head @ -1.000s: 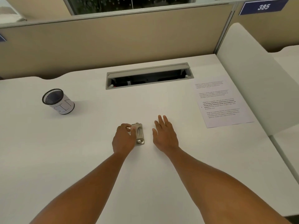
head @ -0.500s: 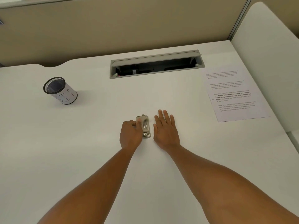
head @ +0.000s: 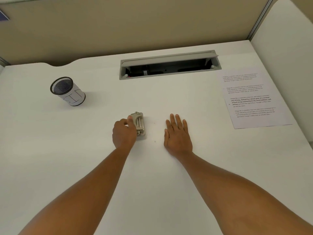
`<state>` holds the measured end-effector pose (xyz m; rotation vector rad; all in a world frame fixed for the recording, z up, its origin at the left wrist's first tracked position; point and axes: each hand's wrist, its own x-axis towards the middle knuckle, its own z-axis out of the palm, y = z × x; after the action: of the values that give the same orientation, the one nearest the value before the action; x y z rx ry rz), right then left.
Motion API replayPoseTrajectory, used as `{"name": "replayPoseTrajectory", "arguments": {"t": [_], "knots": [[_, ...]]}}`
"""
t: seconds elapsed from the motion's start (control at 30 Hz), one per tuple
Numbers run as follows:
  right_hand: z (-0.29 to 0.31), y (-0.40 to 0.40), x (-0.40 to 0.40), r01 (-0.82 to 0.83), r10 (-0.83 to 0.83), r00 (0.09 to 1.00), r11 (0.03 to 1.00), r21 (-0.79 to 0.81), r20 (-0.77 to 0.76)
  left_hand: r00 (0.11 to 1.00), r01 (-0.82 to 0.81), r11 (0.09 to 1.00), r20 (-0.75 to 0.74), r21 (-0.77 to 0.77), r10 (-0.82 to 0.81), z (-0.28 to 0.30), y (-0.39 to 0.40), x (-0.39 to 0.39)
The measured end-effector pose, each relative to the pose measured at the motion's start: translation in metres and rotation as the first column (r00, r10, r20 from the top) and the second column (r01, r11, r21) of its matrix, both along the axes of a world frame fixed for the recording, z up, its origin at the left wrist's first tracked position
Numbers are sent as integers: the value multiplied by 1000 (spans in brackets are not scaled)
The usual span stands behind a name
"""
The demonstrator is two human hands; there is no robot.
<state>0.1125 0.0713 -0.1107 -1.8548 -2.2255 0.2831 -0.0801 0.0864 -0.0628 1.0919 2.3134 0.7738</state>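
I see a pale silver-grey hole punch (head: pixel 139 124) and a plain white counter (head: pixel 152 184). The mesh cup (head: pixel 67 90) is black, banded in white with black letters. The sheet (head: pixel 254 99) is white with black print in 4 blocks. The partition (head: pixel 135 28) is beige, and the cable hatch (head: pixel 169 55) is grey, dark inside.

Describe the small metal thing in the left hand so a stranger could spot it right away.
On the white desk, come forward from the grey cable slot. The hole punch lies there, held by the left hand. It is small, blocky and silvery, unlike the round mesh cup and flat printed sheet.
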Motion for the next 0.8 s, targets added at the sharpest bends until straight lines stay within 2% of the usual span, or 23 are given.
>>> {"name": "replayPoseTrajectory", "arguments": {"t": [0.4,0.8], "knots": [[0,1,-2,-7,8,1000,1000,-11,20,978,-86,995,-196,-42,76,2,-5,-94],[0,1,-2,-4,5,999,1000,-22,44,966,-106,987,-249,-122,73,-2,-18,-138]]}}
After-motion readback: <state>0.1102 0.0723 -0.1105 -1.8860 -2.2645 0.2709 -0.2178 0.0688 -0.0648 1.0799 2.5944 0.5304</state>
